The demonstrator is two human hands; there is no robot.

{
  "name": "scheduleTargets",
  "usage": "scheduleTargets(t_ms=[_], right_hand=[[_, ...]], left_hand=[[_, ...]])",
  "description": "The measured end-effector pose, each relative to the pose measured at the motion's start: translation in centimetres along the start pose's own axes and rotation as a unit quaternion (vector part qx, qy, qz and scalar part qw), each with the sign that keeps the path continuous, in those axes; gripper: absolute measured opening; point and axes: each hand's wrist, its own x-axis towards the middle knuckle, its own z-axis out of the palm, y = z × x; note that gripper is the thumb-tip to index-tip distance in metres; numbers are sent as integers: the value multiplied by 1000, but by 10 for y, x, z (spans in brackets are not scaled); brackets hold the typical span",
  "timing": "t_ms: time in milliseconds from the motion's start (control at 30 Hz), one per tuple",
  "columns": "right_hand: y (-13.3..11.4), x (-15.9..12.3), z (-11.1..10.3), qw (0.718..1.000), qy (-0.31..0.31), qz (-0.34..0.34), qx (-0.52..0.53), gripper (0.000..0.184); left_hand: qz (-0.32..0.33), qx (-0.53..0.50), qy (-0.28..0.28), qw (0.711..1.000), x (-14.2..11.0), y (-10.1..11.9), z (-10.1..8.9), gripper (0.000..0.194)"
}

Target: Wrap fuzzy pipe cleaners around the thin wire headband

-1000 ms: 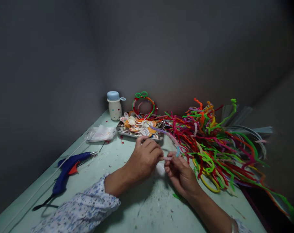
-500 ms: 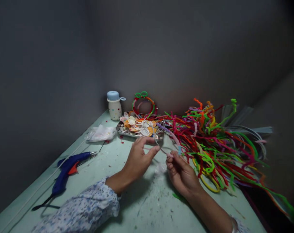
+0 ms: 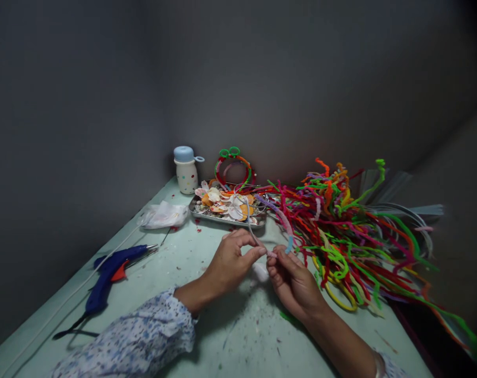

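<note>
Between my hands is a thin pale headband (image 3: pixel 248 211), its loop rising toward the tray. Fuzzy pipe cleaner in purple, pink and blue is wound along its right side. A short pale pink pipe cleaner (image 3: pixel 272 254) sits round the end near my fingers. My left hand (image 3: pixel 232 258) pinches at this pink piece with thumb and forefinger. On the right, my right hand (image 3: pixel 296 281) is closed on the same end of the headband, its fingers curled and partly hiding it. The two hands' fingertips are almost touching.
A blue glue gun (image 3: pixel 108 278) and its white cord lie left. Behind are a plastic bag (image 3: pixel 164 215), a bottle (image 3: pixel 186 170), a metal tray (image 3: pixel 207 217) of petal-like pieces and a decorated hoop (image 3: pixel 216 176). Many colourful pipe cleaners (image 3: pixel 336 226) are heaped right.
My left hand has moved right and slightly down, its thumb and forefinger closing at the pink pipe cleaner. My right hand has stayed nearly still.
</note>
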Motion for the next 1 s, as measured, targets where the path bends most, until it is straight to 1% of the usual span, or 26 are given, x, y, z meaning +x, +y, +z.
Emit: scheduleTargets(t_ms=[133,200,267,367,467,667,767,900,933,967,1000], right_hand=[[1,-1,0,1000,-3,-7,-10,18],[1,-1,0,1000,-7,-10,-18,18],[1,0,-1,1000,-6,-14,-23,18],[1,1,-3,999,0,-25,-28,19],[1,2,-5,999,-3,-35,-39,19],[2,1,-5,997,-21,-34,-65,18],[2,0,-5,997,-19,-36,-62,17],[0,2,-5,999,8,-35,-15,15],[-2,3,-5,999,18,-31,3,16],[-3,4,-5,999,26,-25,19,17],[-4,4,-6,999,32,-17,33,19]], left_hand=[[-11,0,-2,1000,-1,1,0,16],[-33,-16,3,999,-1,0,1,17],[-70,-46,0,996,-1,-2,2,19],[-138,-132,-35,981,-1,-6,6,22],[-179,-207,-56,960,0,-10,9,24],[-207,-231,-41,950,-1,-11,10,23],[-208,-234,-52,948,-1,-9,7,22],[-167,-234,-96,953,2,-6,3,17],[-151,-216,-99,960,3,-6,2,15],[-131,-182,-90,970,3,-6,1,15],[-106,-128,-66,984,3,-6,0,14]])
